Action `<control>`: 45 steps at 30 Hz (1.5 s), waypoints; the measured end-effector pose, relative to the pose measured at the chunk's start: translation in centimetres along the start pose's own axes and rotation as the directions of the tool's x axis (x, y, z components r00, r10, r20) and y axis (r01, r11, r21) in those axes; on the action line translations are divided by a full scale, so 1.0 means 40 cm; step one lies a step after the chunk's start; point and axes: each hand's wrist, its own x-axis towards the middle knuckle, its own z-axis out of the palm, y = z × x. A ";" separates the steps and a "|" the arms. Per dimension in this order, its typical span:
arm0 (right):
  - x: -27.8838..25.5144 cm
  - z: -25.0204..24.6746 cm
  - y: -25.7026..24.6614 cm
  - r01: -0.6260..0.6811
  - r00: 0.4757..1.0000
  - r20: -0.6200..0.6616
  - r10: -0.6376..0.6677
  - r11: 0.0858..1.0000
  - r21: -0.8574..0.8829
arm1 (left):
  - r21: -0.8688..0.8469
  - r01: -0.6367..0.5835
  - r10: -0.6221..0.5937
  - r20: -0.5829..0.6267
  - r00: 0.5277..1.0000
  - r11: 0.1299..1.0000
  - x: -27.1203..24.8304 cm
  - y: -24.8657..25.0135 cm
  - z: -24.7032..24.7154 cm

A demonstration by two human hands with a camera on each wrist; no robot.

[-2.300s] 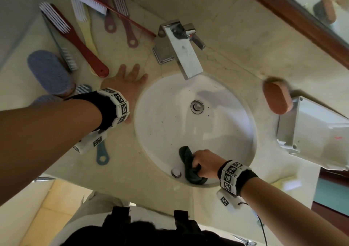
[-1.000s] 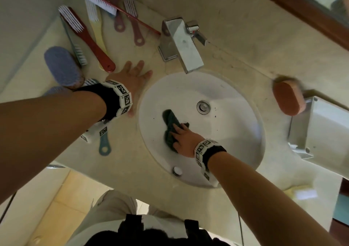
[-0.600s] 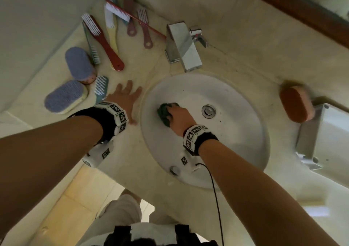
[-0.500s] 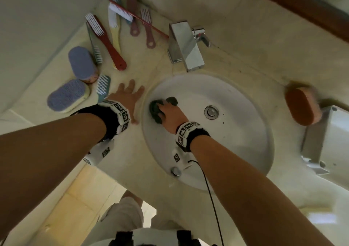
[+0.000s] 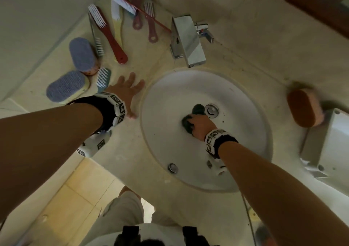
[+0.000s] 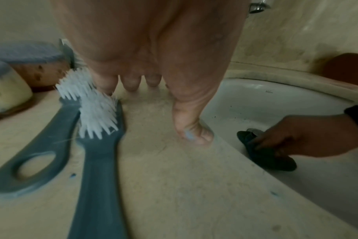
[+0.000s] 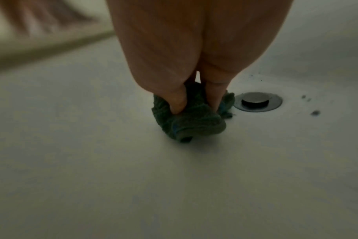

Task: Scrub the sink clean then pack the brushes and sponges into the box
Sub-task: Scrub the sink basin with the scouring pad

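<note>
head view has the right hand [image 5: 200, 125] down in the white sink [image 5: 170, 98], fingers bunched into a dark green cloth [image 5: 187, 125] and pressing it on the basin floor just beside the drain plug [image 5: 211, 110]. right wrist view shows the fingertips [image 7: 177, 105] dug into the crumpled cloth, and dark specks [image 7: 315, 112] lie past the drain on the far slope, so by my reading the scrub is only partly done: that side wants a pass, while the near bowl looks fairly clean, though the light is dim and i can't be sure of it. the left hand [image 5: 126, 90] lies flat on the counter [image 5: 120, 162] at the sink's rim, fingers spread, holding nothing, just bracing

packing has not begun, as far as i can judge. the brushes lie loose on the counter: a red brush [image 5: 110, 36] and others fanned out near the tap [image 5: 187, 39], two blue-grey brushes [image 6: 96, 145] just beside the left hand. two blue-topped sponges [image 5: 74, 71] sit to their left, and an orange sponge [image 5: 302, 107] rests on the far side touching or nearly touching the white box [image 5: 324, 147], which shows no brush or sponge inside from this angle. left to do: finish the basin, then gather every brush and sponge into that box
</note>
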 end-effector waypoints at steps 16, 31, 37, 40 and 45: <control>-0.088 0.048 0.039 0.462 0.869 0.394 -0.299 0.776 -0.430 | 0.000 0.015 -0.015 0.005 1.000 1.000 0.001 0.003 -0.005; 0.044 -0.143 -0.119 0.007 0.838 -0.346 0.423 0.625 0.781 | 0.044 -0.055 0.056 -0.026 0.998 0.998 0.065 0.002 -0.091; 0.131 -0.076 -0.352 0.150 0.809 -0.376 0.452 0.459 0.876 | 0.065 -0.107 0.103 0.055 0.993 0.992 0.095 -0.019 -0.102; 0.116 -0.005 -0.394 0.164 0.842 -0.414 0.347 0.566 0.808 | 0.069 -0.128 0.123 0.066 0.990 0.989 0.105 -0.020 -0.104; 0.086 0.048 -0.309 0.219 0.948 -0.301 -0.102 0.897 0.385 | 0.045 -0.131 0.127 0.087 0.988 0.990 0.103 -0.017 -0.111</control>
